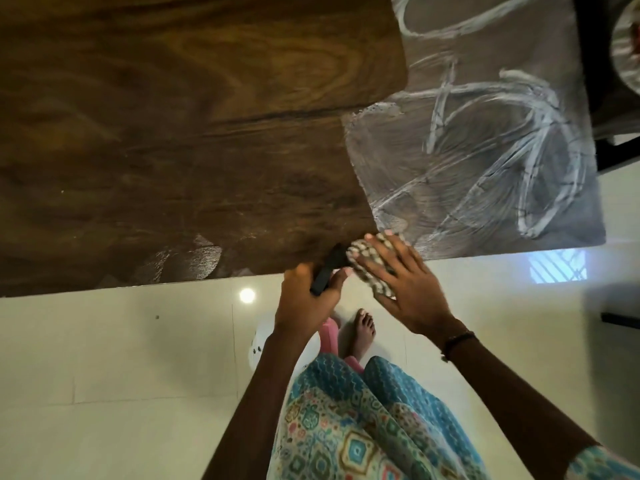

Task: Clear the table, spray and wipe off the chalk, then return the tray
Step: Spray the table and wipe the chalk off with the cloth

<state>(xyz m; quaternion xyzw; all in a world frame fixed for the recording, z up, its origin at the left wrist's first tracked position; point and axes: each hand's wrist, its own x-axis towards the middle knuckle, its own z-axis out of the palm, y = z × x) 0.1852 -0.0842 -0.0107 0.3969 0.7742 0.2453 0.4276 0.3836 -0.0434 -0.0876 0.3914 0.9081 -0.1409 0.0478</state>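
Fingers (372, 252) of the right hand (401, 289) lie flat on the cloth (369, 263) at the bench (173, 133) edge; the left hand (306, 299) grips a black sprayer (327, 273) beside the cloth.

Black object (325, 275) in left hand (304, 299): mostly covered by fingers, identity indeterminable. Cloth (372, 263): largely hidden under right hand (405, 289). Table (173, 133): cut off by top and left edges, far from hands. Chalk marks (502, 133) beyond right hand: smeared, shapes unreadable. Round object (625, 46) at top right: cropped, blurred.
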